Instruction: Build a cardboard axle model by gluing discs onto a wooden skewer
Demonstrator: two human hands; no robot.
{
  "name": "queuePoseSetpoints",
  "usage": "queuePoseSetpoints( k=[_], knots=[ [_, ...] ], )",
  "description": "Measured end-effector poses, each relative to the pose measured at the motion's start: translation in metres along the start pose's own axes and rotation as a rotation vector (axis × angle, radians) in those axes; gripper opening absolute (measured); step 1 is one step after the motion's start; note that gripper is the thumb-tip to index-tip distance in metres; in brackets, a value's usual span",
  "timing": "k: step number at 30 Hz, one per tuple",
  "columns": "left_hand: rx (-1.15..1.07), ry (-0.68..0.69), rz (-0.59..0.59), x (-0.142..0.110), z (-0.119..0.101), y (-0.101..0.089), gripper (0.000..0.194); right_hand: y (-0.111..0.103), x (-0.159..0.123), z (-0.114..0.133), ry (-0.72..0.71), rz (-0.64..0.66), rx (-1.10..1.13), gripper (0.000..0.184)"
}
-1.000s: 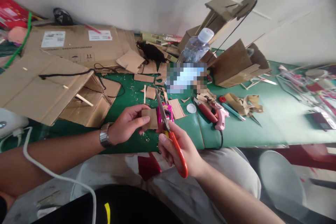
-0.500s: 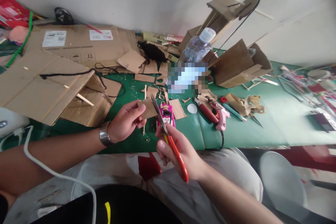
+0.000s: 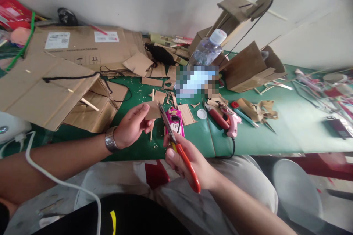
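Note:
Between thumb and fingers my left hand (image 3: 135,123) pinches a small piece of brown cardboard (image 3: 152,110). My right hand (image 3: 190,158) is closed on the orange-red handles of a pair of scissors (image 3: 168,123). The blades point up and to the left, with their tips at the cardboard's right edge. Under the blades on the green table lies a pink and white toy car (image 3: 176,119), partly covered by them. A thin wooden stick (image 3: 152,96) lies behind the left fingers. Just right of the car rests a flat cardboard piece (image 3: 186,114).
A cardboard structure (image 3: 49,88) with a black cord stands at left. A water bottle (image 3: 205,51) is at the back, near a cardboard tower (image 3: 234,9). To the right lie a red-handled tool (image 3: 217,115), a pink glue gun (image 3: 233,122) and a white bottle cap (image 3: 202,114).
My left hand and the cardboard have shifted slightly left. The scissor tips now meet the cardboard's edge instead of overlapping it further in.

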State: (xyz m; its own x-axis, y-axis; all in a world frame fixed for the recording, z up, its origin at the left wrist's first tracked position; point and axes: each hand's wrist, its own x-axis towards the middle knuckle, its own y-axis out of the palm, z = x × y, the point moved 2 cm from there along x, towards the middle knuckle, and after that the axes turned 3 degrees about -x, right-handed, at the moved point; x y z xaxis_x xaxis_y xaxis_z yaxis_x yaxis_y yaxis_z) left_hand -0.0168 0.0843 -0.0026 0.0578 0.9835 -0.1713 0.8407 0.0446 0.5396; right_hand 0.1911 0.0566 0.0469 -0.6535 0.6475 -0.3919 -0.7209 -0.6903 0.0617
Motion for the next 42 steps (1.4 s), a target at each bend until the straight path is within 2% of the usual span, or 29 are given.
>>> queuePoseSetpoints(
  k=[5, 12, 18, 24, 32, 42],
  knots=[
    [0.107, 0.040, -0.031, 0.002, 0.002, -0.004, 0.050, -0.003, 0.000, 0.001, 0.002, -0.004, -0.075, 0.053],
    [0.162, 0.047, -0.019, -0.002, 0.003, -0.005, 0.045, -0.008, -0.004, 0.002, -0.005, -0.057, -0.103, 0.051],
    [0.239, 0.091, 0.113, -0.008, 0.001, 0.000, 0.050, -0.013, -0.008, 0.000, -0.003, -0.017, -0.225, 0.044],
    [0.300, 0.099, 0.161, -0.006, -0.001, -0.001, 0.054, -0.011, -0.006, -0.002, 0.011, -0.029, -0.178, 0.045],
    [0.241, 0.132, 0.073, 0.002, 0.003, -0.009, 0.047, -0.013, -0.005, -0.001, 0.015, 0.024, -0.228, 0.050],
    [0.117, 0.175, 0.076, 0.002, 0.004, -0.009, 0.044, -0.016, -0.003, -0.005, 0.017, -0.010, -0.271, 0.053]
  ],
)
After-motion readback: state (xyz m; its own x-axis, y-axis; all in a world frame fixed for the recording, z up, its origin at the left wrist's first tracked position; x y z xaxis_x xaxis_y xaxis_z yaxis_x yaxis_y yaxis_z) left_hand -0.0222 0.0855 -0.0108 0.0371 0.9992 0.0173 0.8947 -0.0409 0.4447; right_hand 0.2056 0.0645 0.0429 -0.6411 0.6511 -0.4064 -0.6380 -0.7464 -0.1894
